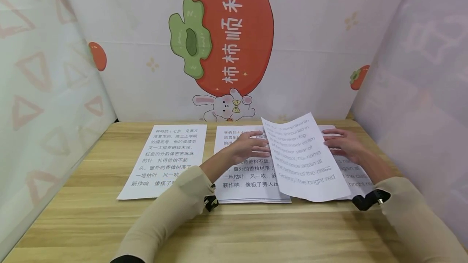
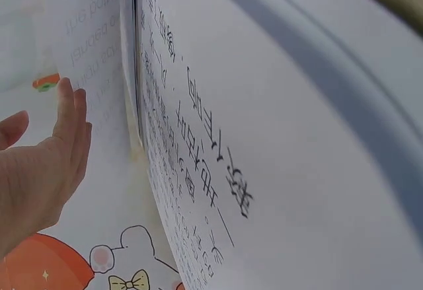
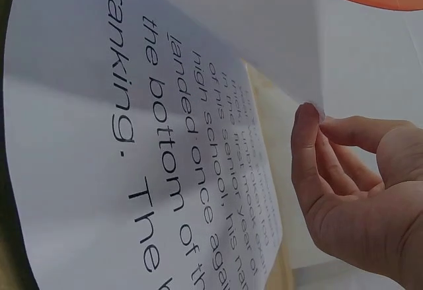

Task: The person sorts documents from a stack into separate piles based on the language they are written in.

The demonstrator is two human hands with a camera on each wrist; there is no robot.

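Observation:
A white sheet of paper (image 1: 301, 161) printed with English text is raised at a tilt above the right-hand pile. My right hand (image 1: 345, 146) pinches its edge between thumb and fingertips, as the right wrist view shows at the pinched corner (image 3: 313, 95). Close by the sheet's left edge is my left hand (image 1: 245, 147), fingers extended and loosely spread, over the middle pile of Chinese-text sheets (image 1: 252, 192). The left wrist view shows that hand (image 2: 46, 158) with nothing in its grasp. Partly hidden below the raised sheet lies the English-text pile (image 1: 360, 180).
A Chinese-text sheet (image 1: 166, 161) lies on the left of the wooden table (image 1: 256, 234), apart from the middle pile. Behind the table stands a white backdrop (image 1: 307, 52) with a large persimmon print. Pale curtains (image 1: 420, 92) flank both sides.

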